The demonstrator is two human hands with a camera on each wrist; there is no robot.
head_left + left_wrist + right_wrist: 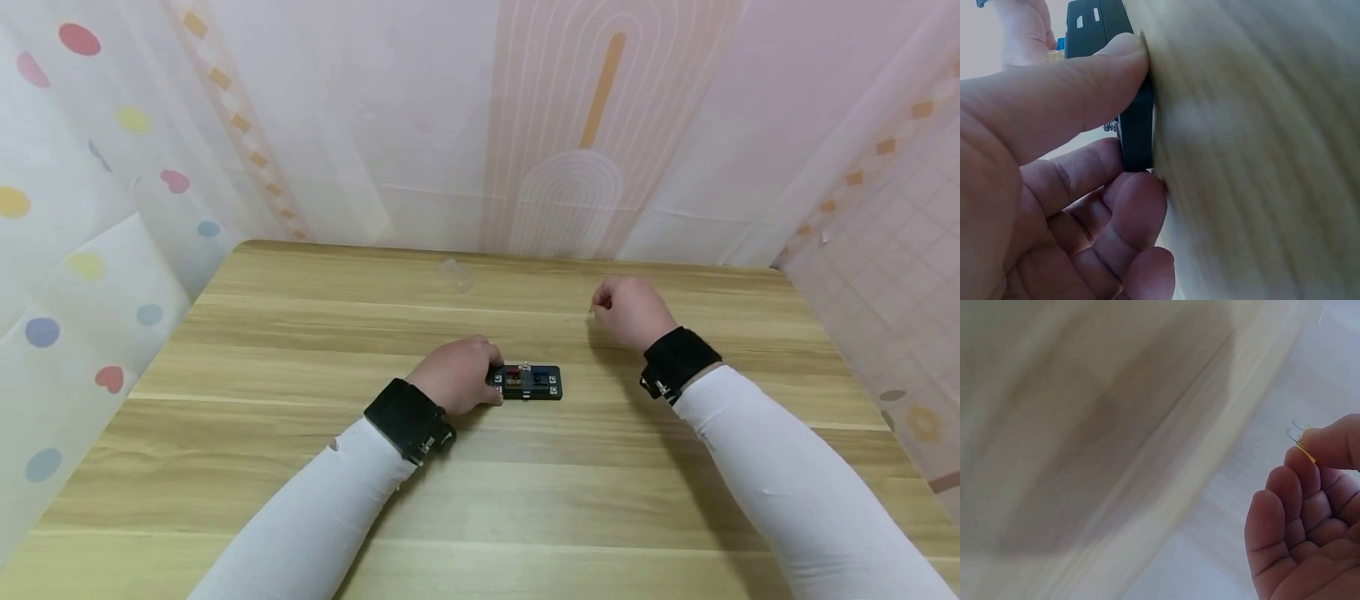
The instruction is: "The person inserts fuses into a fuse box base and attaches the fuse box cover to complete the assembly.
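A small black fuse block (pixel 531 382) lies flat at the middle of the wooden table (pixel 285 467); red, yellow and blue fuses sit in its slots. My left hand (pixel 457 375) grips its left end. In the left wrist view the thumb (pixel 1110 69) presses one side of the block (pixel 1094 25) and curled fingers (pixel 1138 200) hold the other. My right hand (pixel 630 310) hovers above the table to the right and behind the block, fingers curled. In the right wrist view that hand (pixel 1309 456) pinches a small yellow blade fuse (pixel 1300 440) with its metal prongs showing.
A small clear plastic piece (pixel 457 273) lies near the table's far edge. Patterned fabric walls (pixel 112 208) close in the table on the left, back and right. Both arms wear white sleeves and black wrist straps.
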